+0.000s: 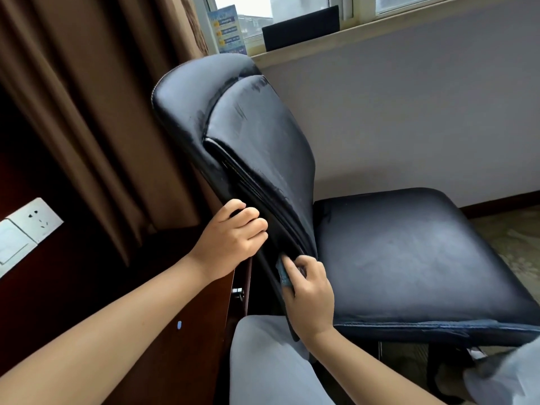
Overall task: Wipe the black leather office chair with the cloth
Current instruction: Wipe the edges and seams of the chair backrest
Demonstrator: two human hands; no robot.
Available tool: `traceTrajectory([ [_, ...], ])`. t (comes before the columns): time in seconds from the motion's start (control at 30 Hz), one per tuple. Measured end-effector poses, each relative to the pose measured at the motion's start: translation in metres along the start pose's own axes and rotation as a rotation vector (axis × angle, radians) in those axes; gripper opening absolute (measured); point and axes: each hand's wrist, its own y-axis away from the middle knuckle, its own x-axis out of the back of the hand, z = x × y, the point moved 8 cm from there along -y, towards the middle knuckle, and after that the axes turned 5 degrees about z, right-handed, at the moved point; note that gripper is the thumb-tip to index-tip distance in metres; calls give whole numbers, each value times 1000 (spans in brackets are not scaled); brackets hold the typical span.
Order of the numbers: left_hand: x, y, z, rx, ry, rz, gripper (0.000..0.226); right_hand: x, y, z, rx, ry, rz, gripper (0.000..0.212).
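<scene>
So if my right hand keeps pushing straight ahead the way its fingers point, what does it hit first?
Most likely the lower edge of the chair backrest: the right hand already presses the blue cloth up against it, fingers aimed into the fold there. Depth is unclear.

Bare forearms, no sleeves; light grey trousers (263, 369) on the legs.
</scene>
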Motion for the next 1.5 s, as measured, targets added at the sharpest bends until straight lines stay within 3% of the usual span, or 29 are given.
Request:
traceTrajectory([
  [0.07,0,0,1,22,11,7,21,-5,3,-4,38,34,-31,33],
  [0.2,0,1,1,38,7,-8,21,-21,31,14,61,121,-219,59],
  [0.3,-4,2,3,39,-21,-18,23,-26,45,29,40,173,-319,56],
  [0.53,-24,23,39,-55,-56,-87,23,-14,35,17,100,72,-165,39],
  [0.67,-29,30,41,-37,-50,-99,24,-38,54,32,90,173,-376,62],
  [0.77,-30,27,39,14,-39,-91,21,-50,74,51,45,270,-581,61],
  [0.83,-31,28,42,19,-33,-82,21,-52,84,62,12,283,-632,60],
  [0.9,-33,32,47,18,-36,-89,21,-50,87,63,12,237,-628,59],
  [1.07,-43,46,70,-9,-21,-132,24,-30,73,47,64,44,-397,44],
  [1.13,-45,45,72,9,-5,-134,24,-34,73,47,67,50,-377,42],
  [1.27,-45,44,65,92,27,-106,27,-59,84,59,28,156,-555,56],
  [1.4,-47,42,63,105,33,-109,26,-67,98,77,-22,247,-749,46],
  [1.5,-49,43,69,118,18,-123,26,-57,104,90,-160,166,-666,32],
])
